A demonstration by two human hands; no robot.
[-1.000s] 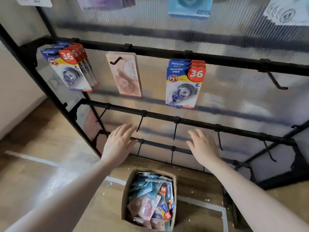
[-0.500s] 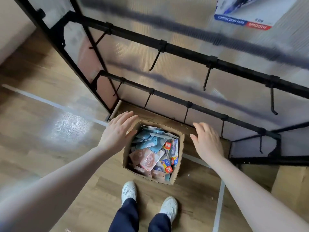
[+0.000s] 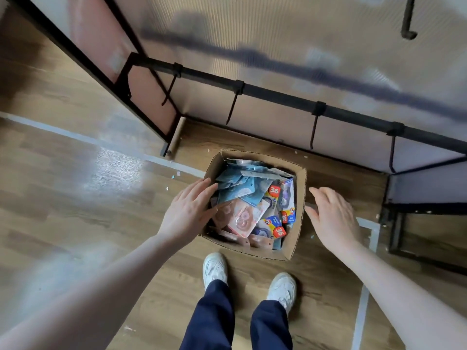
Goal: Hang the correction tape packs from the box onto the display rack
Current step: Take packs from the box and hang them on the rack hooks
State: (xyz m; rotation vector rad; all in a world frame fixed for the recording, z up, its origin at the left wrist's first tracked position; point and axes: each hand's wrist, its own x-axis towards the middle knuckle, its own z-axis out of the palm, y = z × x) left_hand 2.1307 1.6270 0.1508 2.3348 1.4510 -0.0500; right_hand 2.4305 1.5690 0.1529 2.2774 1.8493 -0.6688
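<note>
Looking straight down at a cardboard box (image 3: 295, 238) standing open on the wooden floor (image 3: 75, 198), just in front of the display rack (image 3: 278, 93). Heaped loosely inside, the correction tape packs (image 3: 242, 205): blue ones toward the rack, pink ones nearer the feet, and several with red "36" labels along the right wall. No order to the pile, cards overlapping and tilted, so probably a matter of peeling one off the top rather than pulling from beneath.

Left hand (image 3: 188, 210) over the box's left edge, fingers straight and together, tips reaching in above the blue and pink packs; touching or just above them, hard to say. Grip empty, nothing pinched. Right hand (image 3: 333, 218) outside the right wall, fingers relaxed and slightly spread, also holding nothing; seemingly placed to steady the box or to follow in.

Judging by this, the reach for a pack under way and none picked yet.

Along the rack's lowest bar, four black hooks (image 3: 233, 104) pointing forward and down, all bare. One more hook (image 3: 408, 18) at the top right, higher up. Behind the bars, a ribbed translucent panel (image 3: 252, 34).

Two white shoes (image 3: 214, 269) and dark trouser legs close behind the box. Pale tape lines (image 3: 101, 142) across the floor. Nothing between the box and the hooks, though lifted packs would have to clear the low hooks jutting out above the box.
</note>
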